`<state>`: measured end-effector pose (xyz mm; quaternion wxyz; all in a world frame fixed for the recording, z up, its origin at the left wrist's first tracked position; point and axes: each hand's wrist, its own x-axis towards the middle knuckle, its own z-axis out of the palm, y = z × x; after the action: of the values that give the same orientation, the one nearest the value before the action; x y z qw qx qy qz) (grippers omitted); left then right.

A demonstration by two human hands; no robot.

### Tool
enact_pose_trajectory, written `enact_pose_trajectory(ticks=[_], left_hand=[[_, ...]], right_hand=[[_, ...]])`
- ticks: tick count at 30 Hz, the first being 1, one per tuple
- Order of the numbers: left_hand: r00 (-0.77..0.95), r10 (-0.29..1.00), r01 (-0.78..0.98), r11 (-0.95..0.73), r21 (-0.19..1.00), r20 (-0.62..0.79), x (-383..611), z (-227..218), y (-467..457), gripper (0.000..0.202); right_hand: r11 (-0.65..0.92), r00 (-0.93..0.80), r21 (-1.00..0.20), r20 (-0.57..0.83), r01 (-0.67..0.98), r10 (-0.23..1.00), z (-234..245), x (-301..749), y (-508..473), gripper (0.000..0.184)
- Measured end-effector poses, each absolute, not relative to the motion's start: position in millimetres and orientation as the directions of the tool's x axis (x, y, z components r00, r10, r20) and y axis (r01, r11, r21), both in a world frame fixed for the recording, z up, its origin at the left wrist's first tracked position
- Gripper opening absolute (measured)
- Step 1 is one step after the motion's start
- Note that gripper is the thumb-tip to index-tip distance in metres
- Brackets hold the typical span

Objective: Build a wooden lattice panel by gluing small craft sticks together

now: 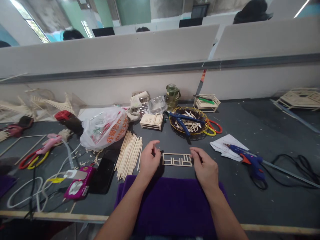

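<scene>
Well, your long dark grey desk (250,203) is crowded, and that is where trouble could start. The soft purple cloth (170,200) lies at the near edge of the desk under your arms. If your arms drag it, it could push what lies just past it.

The bundle of thin pale wooden sticks (129,155) lies just left of your left hand (149,161), so a bump from your wrist could send them rolling. The blue glue gun (252,163) rests toward the right edge with a black cord (303,162) near it, and a snag there could tug things about.

Your left hand is loose and curled and holds nothing. It sits just beside the left end of the little flat frame of pale wooden sticks (177,159). Your right hand (205,168) pinches the frame's right end with its fingertips. The frame lies flat near the middle of the near edge, just past the cloth. It looks thin, so a hard squeeze might snap it.

Small wood bits speckle the desk top. A low white wall (125,50) runs along the far edge, and other people's heads show behind it.
</scene>
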<state>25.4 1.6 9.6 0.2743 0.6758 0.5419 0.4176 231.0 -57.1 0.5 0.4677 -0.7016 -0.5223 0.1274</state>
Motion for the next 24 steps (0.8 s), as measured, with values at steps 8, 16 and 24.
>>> enact_pose_trajectory(ticks=[8, 16, 24], left_hand=[[0.048, 0.982, 0.407, -0.187, 0.894, 0.184, 25.7, 6.5, 4.6, 0.029], [-0.006, 0.995, 0.199, -0.096, 0.975, 0.099, 25.2, 8.5, 7.0, 0.027], [-0.034, 0.999, 0.027, 0.004, 1.000, -0.003, 21.9, 1.9, 12.4, 0.027]], right_hand=[[0.051, 0.381, -0.710, 0.436, 0.703, 0.816, 4.9, 230.6, -55.5, 0.026], [0.034, 0.377, -0.680, 0.446, 0.732, 0.811, 3.7, 231.9, -55.7, 0.025], [0.032, 0.372, -0.687, 0.431, 0.726, 0.822, 1.3, 232.9, -55.4, 0.024]])
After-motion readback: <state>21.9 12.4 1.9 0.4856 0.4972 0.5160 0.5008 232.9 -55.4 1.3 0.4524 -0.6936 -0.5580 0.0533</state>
